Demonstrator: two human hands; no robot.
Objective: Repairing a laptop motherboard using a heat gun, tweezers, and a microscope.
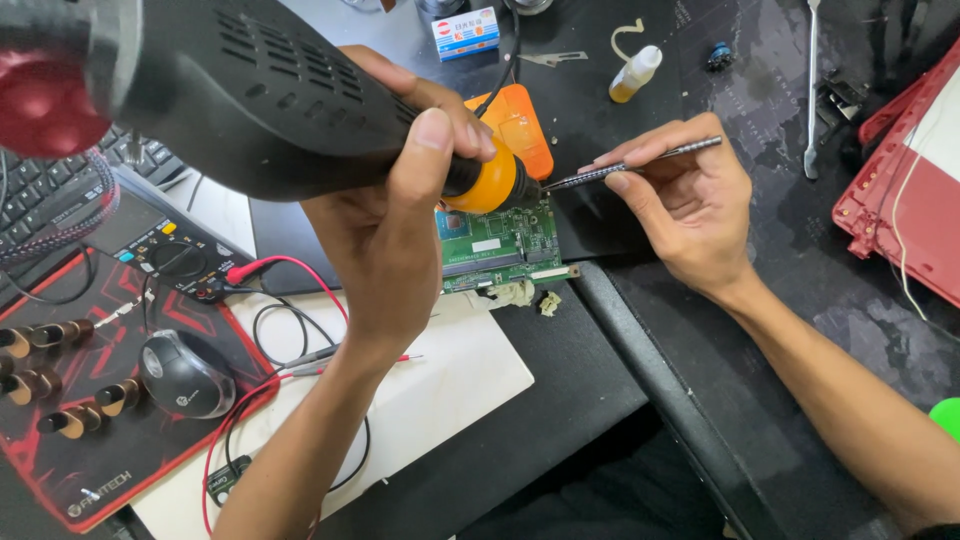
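Observation:
My left hand [400,200] grips a black hot-air gun [250,90] with an orange nozzle collar [490,185], its tip pointed down at a green circuit board [500,245]. My right hand [680,210] pinches metal tweezers [640,165], whose tip meets the nozzle end just above the board. The board lies on the dark mat, partly hidden behind my left hand. An orange block [520,125] sits just behind the nozzle.
A multimeter [165,250] with red and black leads, a mouse [185,375] on a red-and-black pad and a keyboard [40,195] lie left. A small bottle [635,75] and a box [465,32] stand behind. A red laptop shell [905,190] lies right.

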